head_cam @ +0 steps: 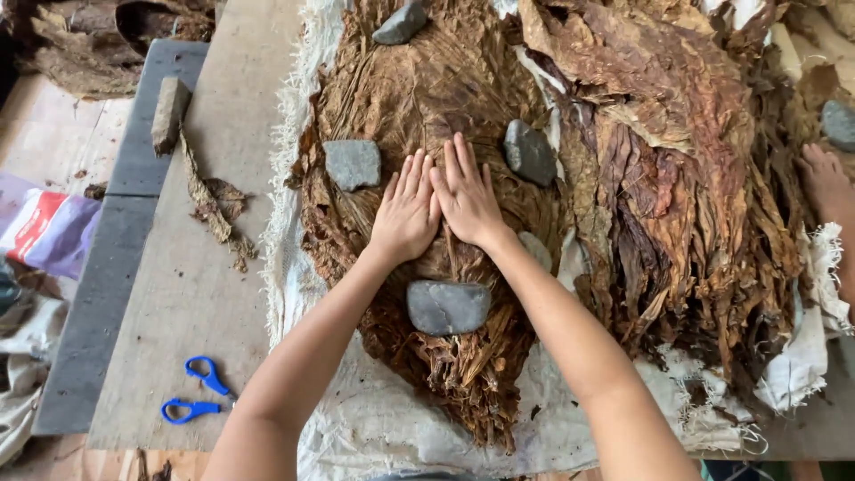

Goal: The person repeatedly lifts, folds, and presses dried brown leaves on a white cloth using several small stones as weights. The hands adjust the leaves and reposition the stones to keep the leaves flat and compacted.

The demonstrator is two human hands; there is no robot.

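The wooden desk fills most of the view, with a frayed white woven cloth spread over its middle and right. On the cloth lie two heaps of dried brown leaves: a loose, crumpled heap toward 3 o'clock, and a flattened stack of leaves at the centre. Five grey stones weigh the flat stack down: one at 12 o'clock, one at 10 o'clock, one at 1 o'clock, one at 6 o'clock, and a paler one half hidden by the right forearm.

Both hands lie flat on the middle of the stack, fingers straight and together, gripping nothing. The left hand and right hand touch along the forefingers, palms pressing down on the leaves.

The leaves look dry and brittle; in my judgement, hard pressure or a sliding palm could crack or tear them. A nudge from the right forearm could shift the pale stone and let the edge curl up.

Blue-handled scissors lie at 8 o'clock, well apart from the hands. Another person's bare foot rests at the 3 o'clock edge.
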